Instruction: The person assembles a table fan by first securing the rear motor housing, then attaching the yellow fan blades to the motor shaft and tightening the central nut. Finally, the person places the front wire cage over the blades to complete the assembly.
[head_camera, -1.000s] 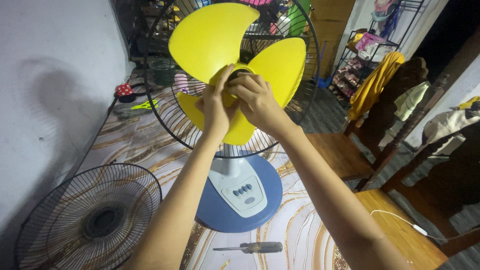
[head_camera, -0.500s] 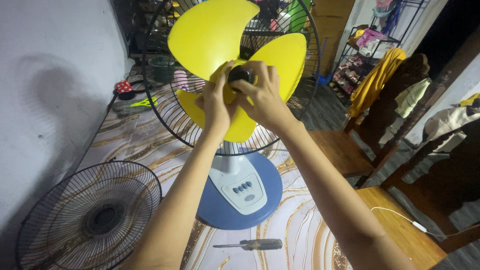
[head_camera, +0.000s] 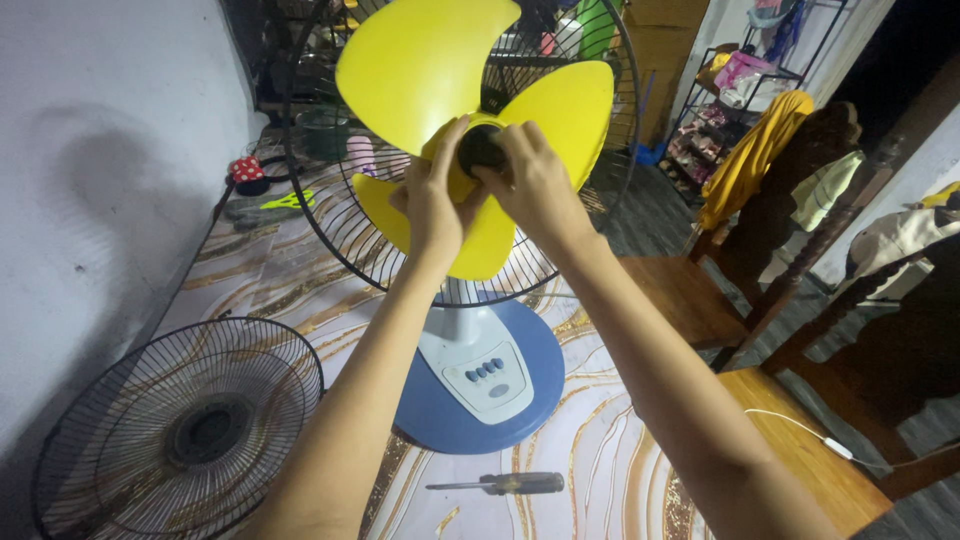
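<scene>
A table fan with a blue round base (head_camera: 530, 385) and white control panel stands on a marbled surface. Its yellow three-blade propeller (head_camera: 420, 70) sits in front of the black rear grille (head_camera: 320, 230). My left hand (head_camera: 432, 205) presses against the yellow hub and lower blade. My right hand (head_camera: 530, 185) has its fingers closed around the black round cap (head_camera: 478, 148) at the blade's centre.
The detached black front grille (head_camera: 175, 430) lies flat at lower left beside the grey wall. A screwdriver (head_camera: 500, 484) lies in front of the fan base. Wooden furniture (head_camera: 690, 300) and a clothes rack (head_camera: 750, 150) stand to the right. Small items lie at back left.
The black cap has come into clearer view between my fingers, and the blade has turned slightly. Both hands stay at the hub.
</scene>
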